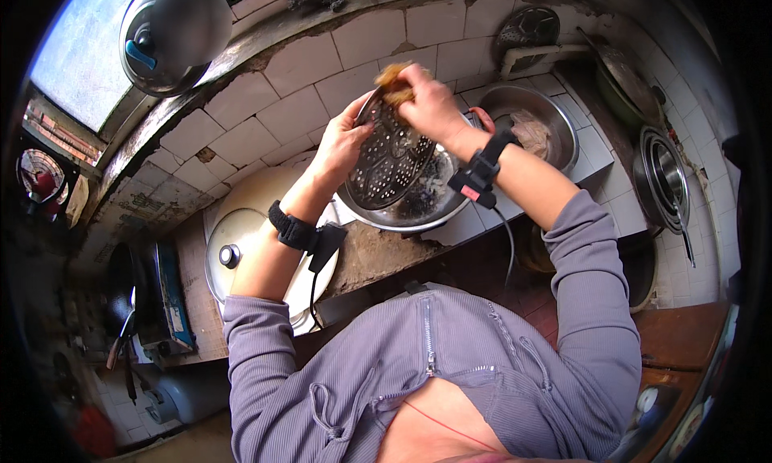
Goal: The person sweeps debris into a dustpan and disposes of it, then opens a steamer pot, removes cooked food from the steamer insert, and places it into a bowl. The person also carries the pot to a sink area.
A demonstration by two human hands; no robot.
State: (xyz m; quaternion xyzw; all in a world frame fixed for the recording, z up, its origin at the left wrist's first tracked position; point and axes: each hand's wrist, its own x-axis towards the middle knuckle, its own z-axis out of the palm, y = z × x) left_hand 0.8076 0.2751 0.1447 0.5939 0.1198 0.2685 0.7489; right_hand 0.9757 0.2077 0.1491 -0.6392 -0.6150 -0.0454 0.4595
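My left hand (347, 138) grips the edge of a round perforated metal steamer plate (392, 164), which is tilted over a metal basin (416, 223). In my right hand (435, 104) is a yellowish-brown scrubbing pad or cloth (395, 80), pressed against the plate's upper rim. Dark residue and what looks like water lie in the basin below. The plate hides the basin's left part. Both wrists wear black straps with small devices and cables.
Right of the basin stands a steel pot (570, 128) with a pale crumpled cloth or bag inside. A glass lid (229, 256) lies at left. Pans (663, 173) hang on the right wall; another perforated plate (528, 32) leans against the tiles. A knobbed pot lid (142, 41) is by the window.
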